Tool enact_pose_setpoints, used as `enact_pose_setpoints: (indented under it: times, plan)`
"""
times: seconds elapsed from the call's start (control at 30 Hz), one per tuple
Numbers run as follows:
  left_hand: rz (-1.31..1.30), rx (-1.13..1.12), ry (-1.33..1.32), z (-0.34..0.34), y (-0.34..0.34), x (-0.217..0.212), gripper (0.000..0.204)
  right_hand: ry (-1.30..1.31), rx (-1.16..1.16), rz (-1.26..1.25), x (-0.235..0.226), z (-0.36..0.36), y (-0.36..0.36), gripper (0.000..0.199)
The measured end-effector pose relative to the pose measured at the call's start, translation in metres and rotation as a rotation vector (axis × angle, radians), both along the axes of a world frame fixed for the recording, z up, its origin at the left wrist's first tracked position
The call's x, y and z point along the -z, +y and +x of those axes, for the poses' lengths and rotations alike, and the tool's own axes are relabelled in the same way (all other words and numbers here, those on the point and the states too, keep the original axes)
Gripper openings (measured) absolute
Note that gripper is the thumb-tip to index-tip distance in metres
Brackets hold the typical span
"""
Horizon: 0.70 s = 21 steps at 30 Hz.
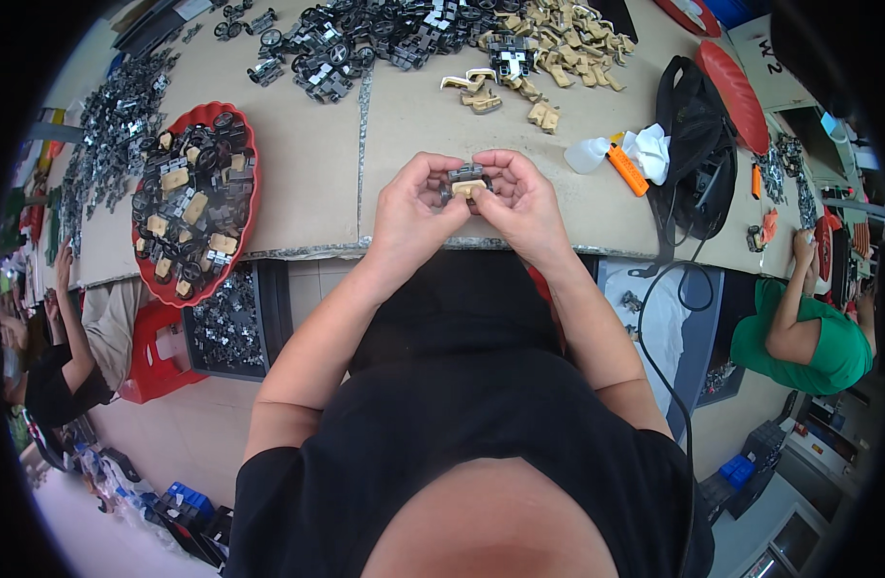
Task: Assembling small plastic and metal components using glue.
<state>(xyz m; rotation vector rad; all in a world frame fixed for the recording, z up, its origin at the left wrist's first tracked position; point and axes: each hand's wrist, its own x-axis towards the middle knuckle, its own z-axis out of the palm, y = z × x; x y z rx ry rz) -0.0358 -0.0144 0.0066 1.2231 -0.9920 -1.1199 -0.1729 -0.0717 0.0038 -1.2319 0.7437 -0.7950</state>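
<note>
Near the front edge of the table, both my hands hold one small toy car chassis [467,174], dark grey with a tan piece [466,189] on its near side. My left hand [418,202] grips its left end, the fingers curled round it. At the right end, my right hand [519,200] closes on the same chassis, the thumb against the tan piece. Parts of the chassis are hidden behind my fingers. Beyond my hands lie several loose tan plastic parts [481,100].
A red scalloped tray [256,183] of assembled chassis overhangs the table edge at left. Heaps of black chassis [404,29] and tan parts [582,43] lie at the back. At right are a white bottle [587,154], an orange cutter [627,170] and a black bag [698,144]. People work either side.
</note>
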Motion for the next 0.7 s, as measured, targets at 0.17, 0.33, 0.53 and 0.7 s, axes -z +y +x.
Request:
enact_pose_setpoints:
  times: [0.17, 0.33, 0.53, 0.7]
  plan:
    - [-0.041, -0.028, -0.101, -0.0014, 0.0007, 0.0021, 0.030, -0.024, -0.007, -0.005, 0.0007, -0.0003, 0.0015, 0.031]
    - [-0.040, -0.061, -0.118, -0.0026, 0.0008, 0.0043, 0.029, -0.012, 0.004, -0.025, -0.0003, 0.0003, 0.0041, 0.030]
    - [-0.074, -0.067, -0.037, -0.0031, -0.0010, 0.0047, 0.028, 0.000, 0.041, -0.030, 0.0013, 0.0029, 0.0050, 0.029]
    - [-0.057, -0.071, -0.029, -0.0030, -0.0016, 0.0056, 0.029, 0.006, 0.062, -0.036, 0.0045, 0.0032, 0.0050, 0.031]
